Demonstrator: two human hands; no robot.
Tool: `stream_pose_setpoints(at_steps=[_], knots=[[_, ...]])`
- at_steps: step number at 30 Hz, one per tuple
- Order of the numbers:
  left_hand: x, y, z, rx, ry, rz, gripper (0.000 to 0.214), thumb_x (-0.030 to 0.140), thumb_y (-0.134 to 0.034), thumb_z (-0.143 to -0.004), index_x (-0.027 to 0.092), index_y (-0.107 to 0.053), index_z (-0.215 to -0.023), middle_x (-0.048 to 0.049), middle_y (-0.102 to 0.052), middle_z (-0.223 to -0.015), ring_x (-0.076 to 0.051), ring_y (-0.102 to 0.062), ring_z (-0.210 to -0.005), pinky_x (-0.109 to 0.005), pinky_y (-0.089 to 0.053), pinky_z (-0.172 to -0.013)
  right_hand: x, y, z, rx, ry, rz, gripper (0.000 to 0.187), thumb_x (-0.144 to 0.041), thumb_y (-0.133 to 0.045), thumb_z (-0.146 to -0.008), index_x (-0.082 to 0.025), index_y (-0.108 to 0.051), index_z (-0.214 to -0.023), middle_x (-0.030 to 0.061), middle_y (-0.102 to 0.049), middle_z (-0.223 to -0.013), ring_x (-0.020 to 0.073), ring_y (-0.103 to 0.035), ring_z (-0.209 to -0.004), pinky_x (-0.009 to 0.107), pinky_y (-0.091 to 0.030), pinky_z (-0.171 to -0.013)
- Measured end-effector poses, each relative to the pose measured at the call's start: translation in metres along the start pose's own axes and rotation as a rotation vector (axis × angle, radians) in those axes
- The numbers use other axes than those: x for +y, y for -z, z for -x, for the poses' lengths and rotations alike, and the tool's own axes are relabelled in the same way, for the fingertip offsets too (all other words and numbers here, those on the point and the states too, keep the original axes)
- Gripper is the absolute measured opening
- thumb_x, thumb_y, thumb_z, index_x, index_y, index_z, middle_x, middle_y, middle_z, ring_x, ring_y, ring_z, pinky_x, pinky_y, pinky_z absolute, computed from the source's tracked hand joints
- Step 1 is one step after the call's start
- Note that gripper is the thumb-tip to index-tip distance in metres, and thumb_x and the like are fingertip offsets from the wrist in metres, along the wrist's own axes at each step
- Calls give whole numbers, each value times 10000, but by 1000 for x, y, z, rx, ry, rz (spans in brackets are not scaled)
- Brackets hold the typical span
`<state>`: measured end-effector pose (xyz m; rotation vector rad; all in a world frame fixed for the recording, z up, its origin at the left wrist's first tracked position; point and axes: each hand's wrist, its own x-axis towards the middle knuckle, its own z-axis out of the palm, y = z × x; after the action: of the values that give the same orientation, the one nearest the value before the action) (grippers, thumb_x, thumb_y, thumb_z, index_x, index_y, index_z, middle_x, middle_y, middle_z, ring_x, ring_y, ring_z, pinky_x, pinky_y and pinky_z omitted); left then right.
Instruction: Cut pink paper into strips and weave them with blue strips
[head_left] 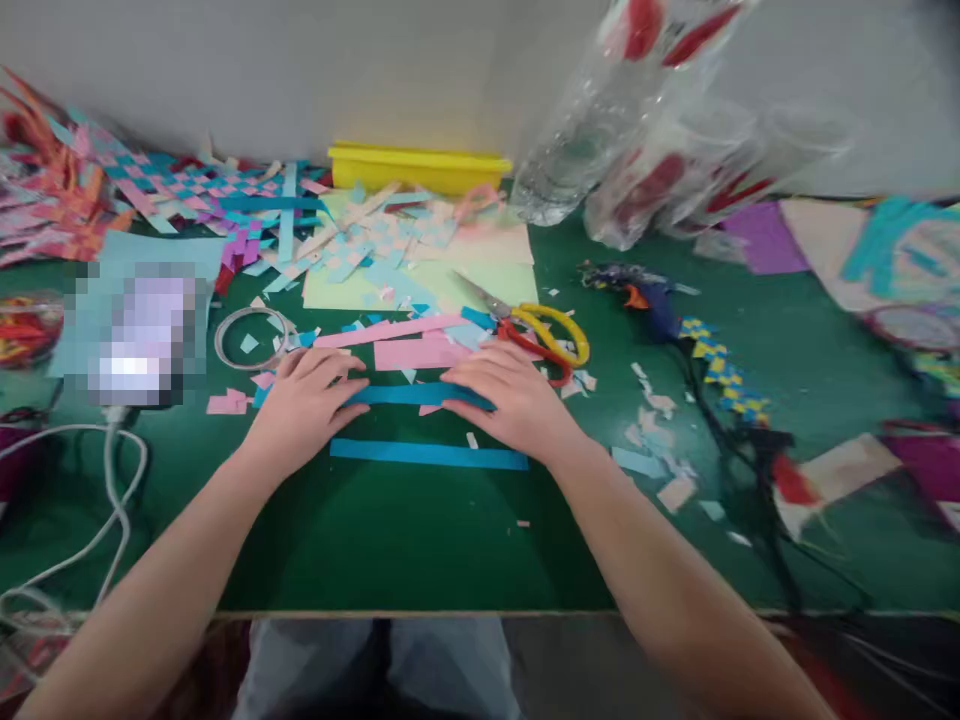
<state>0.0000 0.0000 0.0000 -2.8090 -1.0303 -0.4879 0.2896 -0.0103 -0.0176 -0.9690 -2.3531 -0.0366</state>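
Observation:
A blue paper strip (pixel 405 394) stretches between my two hands, just above the green table. My left hand (pixel 319 395) grips its left end between thumb and fingers. At the other end, my right hand (pixel 502 395) pinches the strip the same way. Nearer to me lies a second blue paper strip (pixel 429 454), flat on the table. Just beyond my fingers are a pink paper strip (pixel 390 331) and a wider pink paper piece (pixel 420 353). Scissors with red and yellow handles (pixel 551 335) rest beside my right hand, and a tape roll (pixel 251 338) lies beyond my left.
Woven paper strips (pixel 202 182) are heaped at the back left, near a yellow box (pixel 420 168). Plastic-wrapped cups (pixel 645 190) stand at the back right. A pixelated phone (pixel 146 335) with a white cable (pixel 112 470) lies left. Paper scraps (pixel 660 440) are scattered right.

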Motion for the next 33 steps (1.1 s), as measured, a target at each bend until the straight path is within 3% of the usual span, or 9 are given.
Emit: stream_pose_setpoints(at_steps=[5, 11, 17, 20, 24, 27, 33], knots=[[1, -4, -1, -5, 33, 64, 130, 245, -585, -947, 195, -700, -983, -69, -703, -1113, -260, -611, -1091, -458, -441, -928, 1, -4, 1, -24, -10, 9, 238, -348, -637, -894, -189, -654, -1071, 69, -760, -991, 224, -693, -957, 437, -514, -952], [4, -1, -4, 49, -83, -53, 148, 207, -548, -964, 192, -694, -945, -37, -740, -995, -220, -652, -974, -448, -424, -958, 0, -4, 2, -61, -46, -16, 229, -325, -614, -910, -212, -649, -1105, 66, -755, -1014, 228, -682, -995, 451, -507, -962], [6, 4, -6, 41, -111, -70, 190, 226, -545, -960, 206, -687, -836, -35, -739, -1000, -219, -655, -976, -464, -419, -974, -2, -5, 1, -60, -49, -63, 199, -300, -617, -910, -227, -644, -1094, 47, -758, -996, 218, -686, -956, 449, -520, -937], [10, 6, -7, 64, -117, -43, 205, 246, -547, -959, 206, -680, -807, -28, -736, -980, -214, -651, -973, -446, -421, -970, -1, -5, 2, -6, -51, -89, 143, -258, -602, -918, -250, -657, -1050, 15, -765, -910, 181, -695, -833, 440, -522, -951], [21, 4, -10, 90, -138, -71, 182, 229, -522, -968, 193, -700, -969, -34, -723, -910, -205, -638, -888, -401, -442, -885, 1, -5, 3, 143, -69, -15, 123, -210, -594, -911, -255, -671, -995, 15, -766, -842, 170, -695, -744, 418, -558, -896], [28, 1, -12, 35, -150, -107, 208, 262, -539, -958, 147, -701, -1018, -55, -698, -855, -218, -627, -837, -386, -436, -820, 2, -5, 2, 205, -54, 22, 125, -185, -610, -891, -247, -671, -981, 18, -763, -805, 175, -701, -728, 420, -571, -890], [30, 4, -10, 13, -166, -110, 232, 267, -529, -961, 156, -721, -891, -43, -668, -759, -200, -612, -780, -365, -426, -808, 2, -4, 2, 161, -46, -7, 122, -167, -609, -874, -240, -682, -940, 21, -778, -848, 182, -718, -765, 423, -580, -899]])
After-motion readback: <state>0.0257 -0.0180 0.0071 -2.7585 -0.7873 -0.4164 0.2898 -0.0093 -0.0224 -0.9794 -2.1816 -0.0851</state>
